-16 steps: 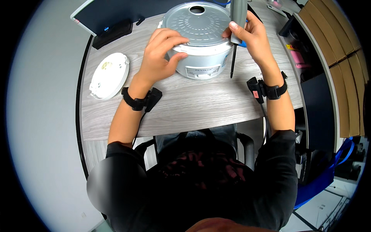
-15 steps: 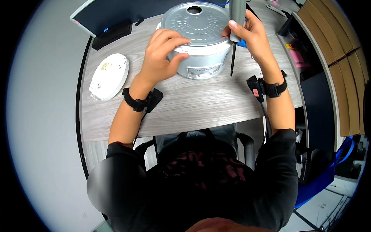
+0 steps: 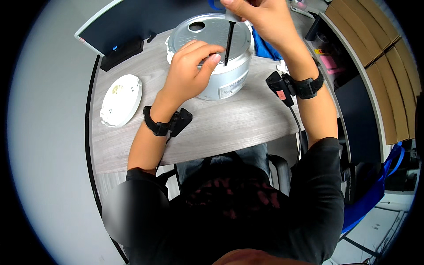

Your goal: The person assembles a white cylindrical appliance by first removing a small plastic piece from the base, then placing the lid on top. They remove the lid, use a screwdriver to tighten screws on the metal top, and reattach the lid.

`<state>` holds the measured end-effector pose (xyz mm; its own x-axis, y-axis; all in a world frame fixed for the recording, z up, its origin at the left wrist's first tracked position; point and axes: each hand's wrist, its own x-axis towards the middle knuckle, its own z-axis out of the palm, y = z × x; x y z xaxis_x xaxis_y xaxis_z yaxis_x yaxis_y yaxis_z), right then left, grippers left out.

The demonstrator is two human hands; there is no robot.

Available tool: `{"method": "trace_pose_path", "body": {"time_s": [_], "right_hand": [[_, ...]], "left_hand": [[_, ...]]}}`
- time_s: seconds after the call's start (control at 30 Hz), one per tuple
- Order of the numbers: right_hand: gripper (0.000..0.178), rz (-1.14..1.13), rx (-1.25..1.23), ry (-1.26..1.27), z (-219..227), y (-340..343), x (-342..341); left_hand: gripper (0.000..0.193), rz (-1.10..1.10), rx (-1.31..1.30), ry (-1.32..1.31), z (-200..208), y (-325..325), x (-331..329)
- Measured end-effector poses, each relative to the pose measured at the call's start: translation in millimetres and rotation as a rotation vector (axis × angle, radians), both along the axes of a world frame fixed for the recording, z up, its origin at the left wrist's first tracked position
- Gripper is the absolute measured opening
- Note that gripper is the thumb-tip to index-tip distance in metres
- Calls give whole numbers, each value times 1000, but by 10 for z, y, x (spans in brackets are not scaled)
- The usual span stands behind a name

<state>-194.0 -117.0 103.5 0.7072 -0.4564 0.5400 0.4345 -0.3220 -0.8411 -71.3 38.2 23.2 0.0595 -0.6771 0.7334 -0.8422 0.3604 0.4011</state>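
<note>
A silver rice cooker (image 3: pixel 221 84) stands on the desk, its grey metal lid (image 3: pixel 207 33) pierced by a round hole. At the front of the lid, my left hand (image 3: pixel 190 68) is closed, with the index finger and thumb at the rim. My right hand (image 3: pixel 267 20), partly cut off by the upper edge, holds a grey-handled screwdriver (image 3: pixel 229 42). Its long black shaft points down, and the tip is at the cooker's front rim just right of my left thumb. Whether the tip sits in a screw is too small to tell.
To the left, a white round cover (image 3: pixel 123 100) lies on the grey wood-grain desk (image 3: pixel 198 137). A monitor (image 3: pixel 137 26) stands behind it. Blue cloth-like material (image 3: pixel 265 47) is right of the cooker. Cardboard boxes (image 3: pixel 380 57) line a shelf at far right.
My right hand has moved left with the screwdriver, bringing its tip from beside the cooker to the front rim. The cooker appears turned, and my left hand stays at the lid's edge.
</note>
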Motion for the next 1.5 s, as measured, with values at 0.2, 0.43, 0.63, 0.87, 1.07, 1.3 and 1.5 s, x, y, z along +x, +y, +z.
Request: {"method": "trace_pose_path", "body": {"time_s": [0.2,0.43,0.63,0.87,1.07,1.3,1.5], "right_hand": [[28,2,-43,-29,99,49,81],[32,-2,-34,-30,103,105,67],[33,-6,-101,-17,122,159,42],[44,180,-140,10,168,68,7],[48,336,-42,84,56,-104,83],[55,598,97,32,50,-155,151],[36,487,62,61,-98,-148,194]], "left_hand": [[21,-36,158,216,110,-78,-28],[18,-20,111,246,20,-110,3],[15,-36,87,247,-14,-101,27],[13,-18,122,300,-43,-89,46],[13,-52,289,328,-4,-89,153],[18,-211,291,472,124,-98,71],[13,-159,284,463,54,-116,94]]}}
